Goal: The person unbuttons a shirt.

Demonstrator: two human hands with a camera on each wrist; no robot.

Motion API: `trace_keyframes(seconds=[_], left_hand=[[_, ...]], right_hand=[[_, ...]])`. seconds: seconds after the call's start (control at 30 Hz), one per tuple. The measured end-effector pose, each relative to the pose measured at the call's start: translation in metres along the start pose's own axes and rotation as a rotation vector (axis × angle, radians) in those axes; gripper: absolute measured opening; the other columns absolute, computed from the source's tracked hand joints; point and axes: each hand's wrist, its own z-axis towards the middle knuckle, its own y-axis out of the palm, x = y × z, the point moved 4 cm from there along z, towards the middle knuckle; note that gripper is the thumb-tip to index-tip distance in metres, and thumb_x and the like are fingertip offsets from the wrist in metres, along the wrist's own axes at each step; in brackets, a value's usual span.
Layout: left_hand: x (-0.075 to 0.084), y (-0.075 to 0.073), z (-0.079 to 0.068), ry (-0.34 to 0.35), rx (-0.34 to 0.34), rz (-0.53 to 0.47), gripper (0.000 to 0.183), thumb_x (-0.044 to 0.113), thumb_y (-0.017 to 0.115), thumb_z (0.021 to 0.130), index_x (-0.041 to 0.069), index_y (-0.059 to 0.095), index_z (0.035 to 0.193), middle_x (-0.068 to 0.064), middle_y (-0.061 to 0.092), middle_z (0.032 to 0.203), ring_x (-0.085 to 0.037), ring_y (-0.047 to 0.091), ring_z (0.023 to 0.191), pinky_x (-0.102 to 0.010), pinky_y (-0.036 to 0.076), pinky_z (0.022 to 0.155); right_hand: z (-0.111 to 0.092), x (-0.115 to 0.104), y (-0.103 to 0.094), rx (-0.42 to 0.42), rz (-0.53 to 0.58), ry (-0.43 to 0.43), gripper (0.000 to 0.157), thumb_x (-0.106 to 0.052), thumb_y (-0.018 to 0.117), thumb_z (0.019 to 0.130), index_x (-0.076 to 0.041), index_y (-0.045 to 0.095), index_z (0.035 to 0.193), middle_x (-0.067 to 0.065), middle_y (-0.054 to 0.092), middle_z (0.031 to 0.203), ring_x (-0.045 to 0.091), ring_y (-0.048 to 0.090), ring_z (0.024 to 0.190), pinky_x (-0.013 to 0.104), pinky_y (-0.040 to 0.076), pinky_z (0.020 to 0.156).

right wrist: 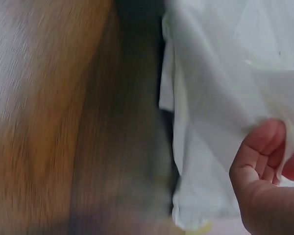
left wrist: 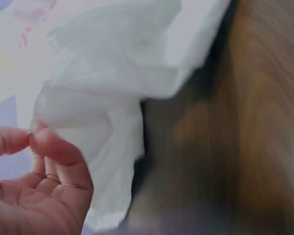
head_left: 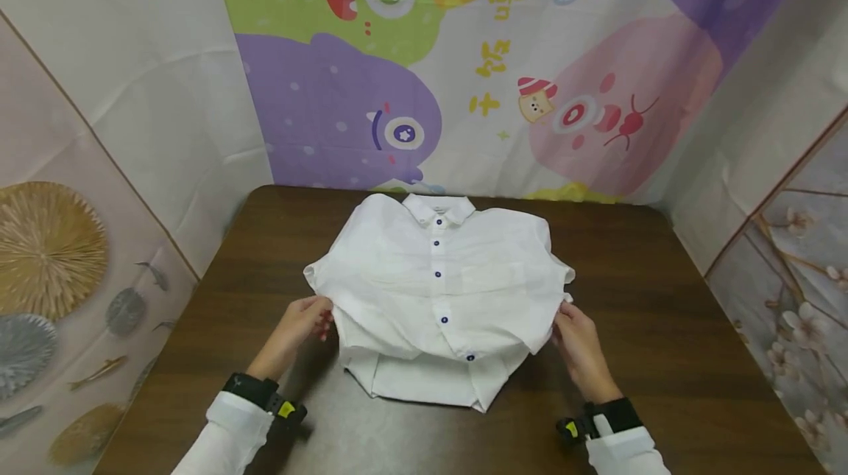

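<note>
A white short-sleeved shirt [head_left: 397, 276] with dark blue buttons lies front up on the table, its collar at the far edge. Its lower front is raised and bent, and the back panel [head_left: 424, 379] shows beneath it. At the shirt's left side, my left hand [head_left: 301, 328] pinches the cloth between thumb and finger; the left wrist view shows this hand [left wrist: 49, 176] at the fabric's edge. On the opposite side my right hand [head_left: 579, 339] pinches the other edge, and in the right wrist view a fold runs between its thumb and curled fingers [right wrist: 269, 137].
The dark brown wooden table [head_left: 629, 276] extends on both sides of the shirt. Behind it hangs a curtain [head_left: 464, 92] with cartoon monsters. Patterned cloth walls [head_left: 152, 92] stand left and right. Each wrist wears a black strap [head_left: 248, 390] with a small device.
</note>
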Motion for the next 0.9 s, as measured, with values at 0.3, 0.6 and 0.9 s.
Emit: trace_keyframes(seconds=[0.3, 0.6, 0.9], left_hand=[[-0.02, -0.032, -0.036, -0.074, -0.06, -0.004, 0.024, 0.013, 0.037, 0.093, -0.002, 0.055, 0.087, -0.001, 0.056, 0.069, -0.011, 0.058, 0.062, -0.026, 0.053, 0.061], [-0.047, -0.027, -0.061, -0.124, -0.333, 0.308, 0.021, 0.012, 0.043, 0.087, -0.005, 0.055, 0.083, -0.002, 0.058, 0.067, -0.007, 0.051, 0.048, -0.025, 0.05, 0.048], [-0.041, -0.021, -0.052, -0.09, -0.128, 0.494, 0.024, 0.015, 0.044, 0.094, -0.007, 0.05, 0.096, -0.012, 0.058, 0.07, -0.019, 0.059, 0.055, -0.036, 0.054, 0.051]], right_hand=[[-0.012, -0.002, -0.047, -0.011, -0.152, 0.074, 0.051, -0.025, 0.04, 0.099, 0.006, 0.028, 0.138, -0.009, 0.053, 0.084, 0.003, 0.051, 0.065, 0.02, 0.048, 0.06], [-0.015, 0.035, -0.071, -0.285, -0.592, 0.021, 0.04, -0.024, 0.059, 0.088, 0.012, 0.051, 0.104, 0.003, 0.056, 0.068, 0.01, 0.047, 0.045, 0.025, 0.043, 0.043], [-0.022, 0.032, -0.062, -0.243, -0.935, -0.008, 0.037, -0.011, 0.061, 0.08, 0.013, 0.05, 0.106, 0.012, 0.056, 0.079, 0.022, 0.054, 0.065, 0.035, 0.047, 0.057]])
